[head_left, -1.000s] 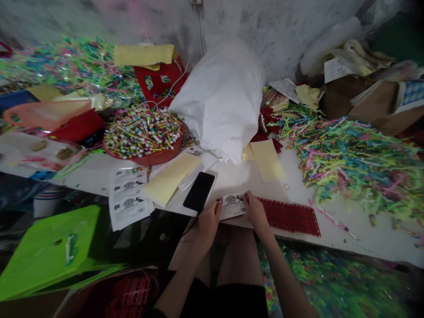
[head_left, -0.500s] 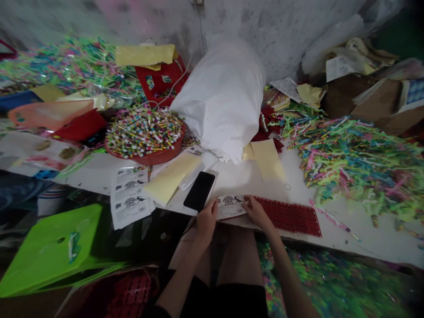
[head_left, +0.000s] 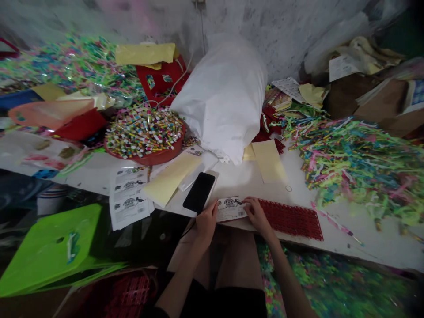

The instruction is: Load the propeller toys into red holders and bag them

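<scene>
A small printed paper label (head_left: 230, 209) lies at the table's near edge, over the left end of a red plastic grid (head_left: 288, 218). My left hand (head_left: 207, 218) pinches the label's left edge between thumb and fingers. At its other end, my right hand (head_left: 256, 214) has its fingertips closed on the right edge of the paper. Just beyond my left hand rests a black phone (head_left: 198, 192), tilted on the tabletop. What lies beneath the label is mostly hidden.
Printed sheets (head_left: 129, 198) overhang the table edge at left, near yellow paper (head_left: 174, 179). A red basin (head_left: 145, 134) heaped with small capped pieces stands behind. A big white sack (head_left: 225, 101) fills the middle back; colourful ribboned sticks (head_left: 367, 163) pile up right. A green stool (head_left: 56, 247) stands lower left.
The printed label now lies a little flatter, with its print more fully visible. Both hands keep nearly the same places at its edges. The view has shifted very slightly.
</scene>
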Demonstrator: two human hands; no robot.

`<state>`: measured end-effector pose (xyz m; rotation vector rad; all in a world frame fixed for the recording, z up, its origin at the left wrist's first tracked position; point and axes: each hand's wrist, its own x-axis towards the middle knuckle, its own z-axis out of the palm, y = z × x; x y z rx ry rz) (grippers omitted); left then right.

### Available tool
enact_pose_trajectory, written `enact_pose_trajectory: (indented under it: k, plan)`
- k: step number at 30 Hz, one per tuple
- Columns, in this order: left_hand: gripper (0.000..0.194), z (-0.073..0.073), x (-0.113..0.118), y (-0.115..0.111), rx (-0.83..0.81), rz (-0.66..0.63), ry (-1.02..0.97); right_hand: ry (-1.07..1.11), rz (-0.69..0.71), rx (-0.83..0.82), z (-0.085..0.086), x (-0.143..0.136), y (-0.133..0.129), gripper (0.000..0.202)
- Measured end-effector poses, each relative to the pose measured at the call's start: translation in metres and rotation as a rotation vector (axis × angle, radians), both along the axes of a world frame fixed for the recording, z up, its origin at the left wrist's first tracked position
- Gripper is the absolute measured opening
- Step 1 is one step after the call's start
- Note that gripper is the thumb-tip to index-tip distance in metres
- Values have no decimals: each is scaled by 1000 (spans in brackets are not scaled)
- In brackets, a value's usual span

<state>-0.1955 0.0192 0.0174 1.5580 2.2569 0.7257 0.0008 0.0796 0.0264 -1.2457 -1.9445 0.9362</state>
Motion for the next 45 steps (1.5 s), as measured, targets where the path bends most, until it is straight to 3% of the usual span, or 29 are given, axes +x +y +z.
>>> enact_pose_trajectory:
  k: [19,45]
  plan:
    - [37,-4,3,2,-102,2,136,-12,18,-6,-7,2,3,26]
    - [37,-12,6,0,-122,28,145,7,29,38,-16,0,5,26]
